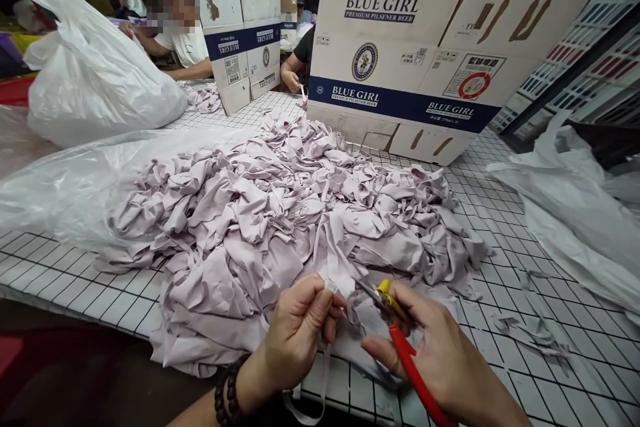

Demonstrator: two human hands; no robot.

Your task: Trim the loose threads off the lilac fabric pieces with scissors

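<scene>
A large heap of pale lilac fabric pieces (250,207) covers the middle of the table. My left hand (303,330), with a dark bead bracelet (227,390) at the wrist, pinches the end of a fabric piece (336,273) at the front of the heap. From under that hand a narrow fabric strip (324,383) hangs in a loop. My right hand (435,347) grips scissors (407,360) with red and yellow on the handles. Their blades point up and left, close to the pinched cloth; whether they touch it I cannot tell.
Beer cartons (395,47) stand upright behind the heap. A full white plastic bag (100,73) is at left, with clear plastic sheeting (65,180) before it. Another white bag (575,193) and fabric scraps (535,337) lie at right. Other people (185,47) sit across the grid-patterned table (100,280).
</scene>
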